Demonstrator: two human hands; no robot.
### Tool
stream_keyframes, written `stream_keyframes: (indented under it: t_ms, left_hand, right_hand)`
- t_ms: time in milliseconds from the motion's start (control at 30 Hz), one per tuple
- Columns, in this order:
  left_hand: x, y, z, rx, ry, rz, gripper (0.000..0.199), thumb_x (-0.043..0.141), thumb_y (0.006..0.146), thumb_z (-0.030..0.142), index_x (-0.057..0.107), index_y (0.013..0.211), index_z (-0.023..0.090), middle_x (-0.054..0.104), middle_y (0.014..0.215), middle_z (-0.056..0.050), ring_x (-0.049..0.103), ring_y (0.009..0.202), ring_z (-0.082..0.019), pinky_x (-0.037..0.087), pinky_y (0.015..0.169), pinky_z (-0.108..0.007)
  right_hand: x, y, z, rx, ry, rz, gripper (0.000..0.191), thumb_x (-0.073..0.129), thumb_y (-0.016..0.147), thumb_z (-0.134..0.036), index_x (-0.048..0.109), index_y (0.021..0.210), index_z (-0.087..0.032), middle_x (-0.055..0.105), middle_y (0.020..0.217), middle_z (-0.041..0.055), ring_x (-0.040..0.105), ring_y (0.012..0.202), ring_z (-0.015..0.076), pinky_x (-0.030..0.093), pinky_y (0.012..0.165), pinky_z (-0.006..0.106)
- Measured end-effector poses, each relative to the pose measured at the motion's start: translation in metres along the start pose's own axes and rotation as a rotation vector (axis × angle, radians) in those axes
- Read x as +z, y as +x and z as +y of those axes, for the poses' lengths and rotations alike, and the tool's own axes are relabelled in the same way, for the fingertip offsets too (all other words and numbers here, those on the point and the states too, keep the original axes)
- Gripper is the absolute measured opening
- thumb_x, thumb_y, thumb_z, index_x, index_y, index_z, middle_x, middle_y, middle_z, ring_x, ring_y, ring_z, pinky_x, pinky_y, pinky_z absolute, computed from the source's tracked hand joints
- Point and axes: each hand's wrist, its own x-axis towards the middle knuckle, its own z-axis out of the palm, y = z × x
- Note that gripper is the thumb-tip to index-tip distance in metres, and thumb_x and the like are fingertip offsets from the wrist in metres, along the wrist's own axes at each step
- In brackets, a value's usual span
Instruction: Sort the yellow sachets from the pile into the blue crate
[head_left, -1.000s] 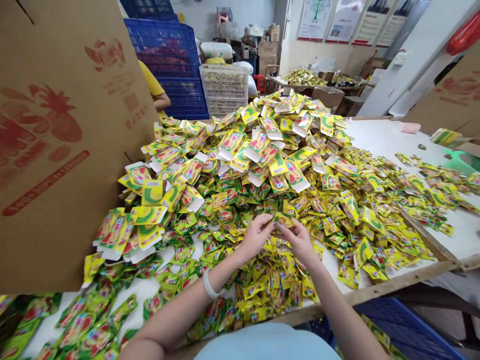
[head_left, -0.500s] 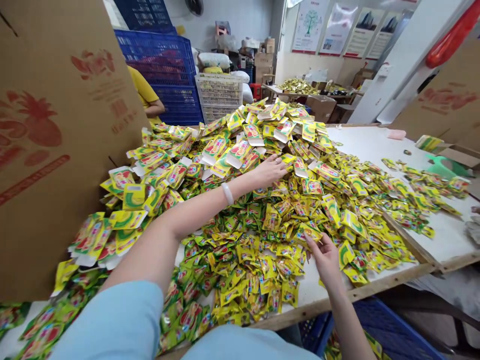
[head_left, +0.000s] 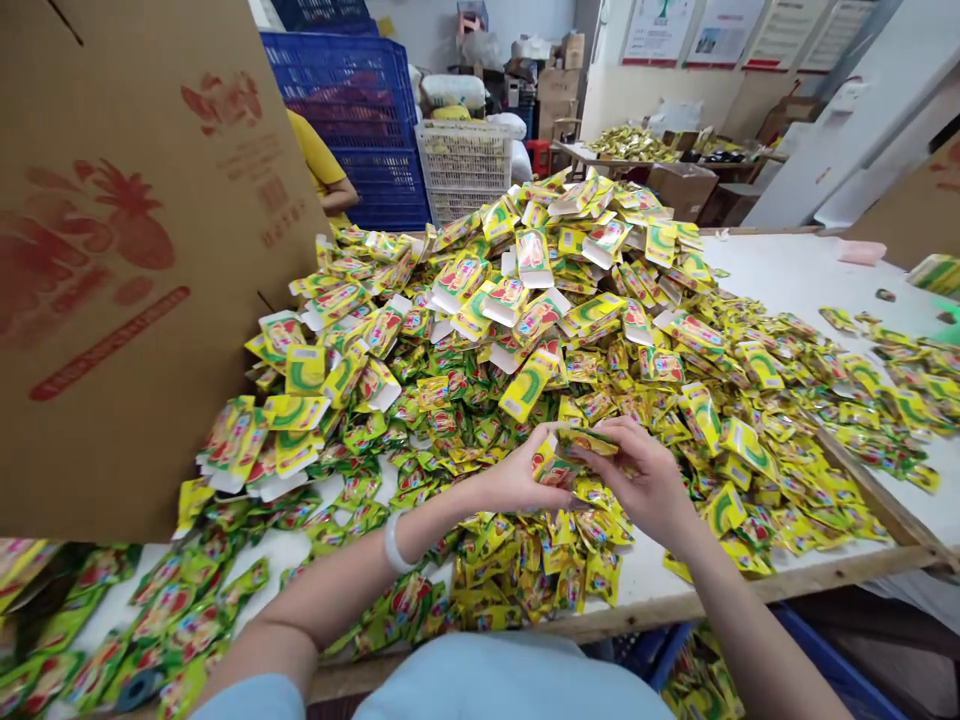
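Note:
Close in front of me, my left hand point(head_left: 525, 478) is closed around a small yellow box point(head_left: 551, 462) with red print. My right hand point(head_left: 646, 478) pinches a yellow-green packet point(head_left: 589, 440) right at the box's end; whether the packet is partly inside the box I cannot tell. Beneath both hands lie many loose yellow packets point(head_left: 502, 560). Beyond them rises a heap of small printed boxes point(head_left: 529, 385), several with white end flaps standing open. Green packets point(head_left: 405, 605) are spread to the left.
A large brown carton point(head_left: 225, 300) stands at the left edge. The white table point(head_left: 765, 265) has a wooden strip point(head_left: 862, 490) on the right and a wooden front edge. A blue crate point(head_left: 817, 650) with packets is below. Behind are blue crates point(head_left: 382, 180) and a person in a yellow sleeve point(head_left: 319, 155).
My left hand has come back from the heap and now holds a small box. My right hand has lifted a packet up to it. The view has shifted slightly.

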Motion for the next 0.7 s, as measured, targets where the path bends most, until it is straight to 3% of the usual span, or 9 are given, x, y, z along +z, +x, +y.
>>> stream_keyframes:
  t_ms: [133,267,367,433,533,633,700]
  left_hand:
    - [-0.004,-0.008,0.007,-0.122,0.063,-0.062,0.088,0.077,0.074,0.029,0.024,0.144,0.021,0.063,0.101,-0.005,0.065,0.084,-0.019,0.053,0.078,-0.035]
    - [0.001,-0.012,0.002,-0.184,0.213,-0.102,0.099,0.075,0.074,0.031,0.014,0.150,0.019,0.064,0.110,-0.010,0.065,0.094,-0.024,0.051,0.087,-0.039]
    - [0.009,-0.021,-0.011,-0.189,0.232,-0.144,0.096,0.071,0.075,0.027,0.014,0.151,0.018,0.064,0.103,-0.006,0.064,0.088,-0.022,0.051,0.081,-0.034]
    - [0.016,-0.030,-0.019,-0.209,0.230,-0.184,0.098,0.069,0.073,0.023,0.011,0.152,0.017,0.063,0.091,-0.002,0.062,0.079,-0.019,0.050,0.073,-0.030]
    - [0.025,-0.040,-0.031,-0.269,0.258,-0.185,0.102,0.071,0.069,0.023,0.014,0.153,0.016,0.062,0.090,-0.001,0.060,0.073,-0.018,0.048,0.069,-0.028]
    - [0.031,-0.041,-0.040,-0.293,0.213,-0.217,0.097,0.070,0.069,0.023,0.017,0.151,0.016,0.062,0.090,-0.001,0.059,0.073,-0.017,0.048,0.069,-0.027]
    - [0.034,-0.039,-0.046,-0.257,0.170,-0.214,0.094,0.070,0.069,0.022,0.020,0.149,0.017,0.063,0.091,0.000,0.060,0.076,-0.017,0.049,0.071,-0.027]
  right_hand:
    - [-0.012,-0.006,-0.011,-0.006,-0.154,-0.339,0.022,0.049,0.096,-0.016,0.067,0.108,-0.023,0.061,0.098,0.0072,0.063,0.080,0.0157,0.055,0.073,0.028]
    - [-0.020,-0.016,-0.011,0.021,-0.138,-0.468,0.025,0.050,0.095,-0.015,0.064,0.115,-0.023,0.061,0.106,0.0086,0.064,0.090,0.0171,0.056,0.079,0.029]
    - [-0.018,-0.034,-0.002,0.085,-0.014,-0.417,0.024,0.053,0.096,-0.018,0.060,0.118,-0.023,0.063,0.105,0.0077,0.066,0.087,0.0155,0.057,0.073,0.025]
    - [-0.011,-0.049,0.004,0.066,0.016,-0.336,0.013,0.053,0.097,-0.018,0.064,0.102,-0.022,0.065,0.091,0.0054,0.065,0.077,0.0143,0.056,0.066,0.023]
    - [-0.002,-0.071,0.010,0.059,0.042,-0.315,0.019,0.053,0.097,-0.019,0.069,0.086,-0.021,0.066,0.082,0.0051,0.065,0.073,0.0143,0.054,0.063,0.022]
    - [0.000,-0.085,0.015,0.226,0.199,-0.381,0.023,0.050,0.099,-0.023,0.073,0.100,-0.024,0.069,0.096,0.0071,0.064,0.061,0.0104,0.054,0.052,0.020]
    - [-0.001,-0.091,0.017,0.298,0.223,-0.336,0.021,0.054,0.098,-0.026,0.074,0.104,-0.024,0.069,0.101,0.0081,0.067,0.063,0.0113,0.055,0.054,0.021]
